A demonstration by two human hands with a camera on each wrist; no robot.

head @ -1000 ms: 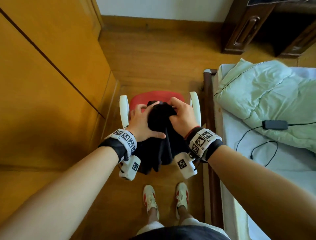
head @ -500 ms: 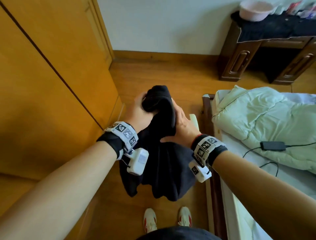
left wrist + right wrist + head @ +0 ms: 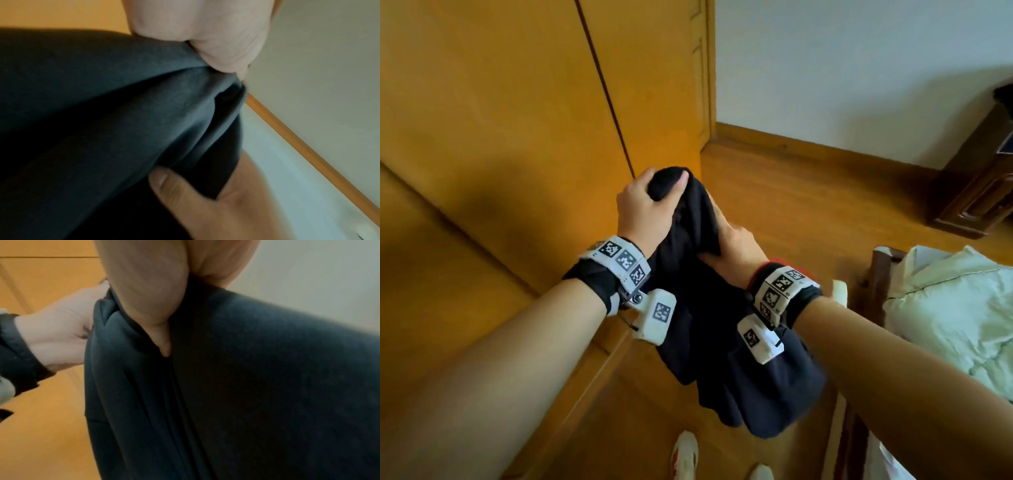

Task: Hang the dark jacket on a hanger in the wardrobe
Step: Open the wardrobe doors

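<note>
Person stood by the wardrobe (image 3: 524, 113), both hands up in front w/ the dark jacket (image 3: 726, 329) bunched between them. Left hand (image 3: 645, 209) gripped the top of the bundle, fingers curled over the fabric. Right hand (image 3: 736, 245) sat just below, thumb and fingers clamped on a fold. Rest of the jacket hung down btwn the forearms, above the wooden floor (image 3: 825, 192). Wardrobe doors were closed. Bed (image 3: 945, 308) w/ pale green quilt to the right.
</note>
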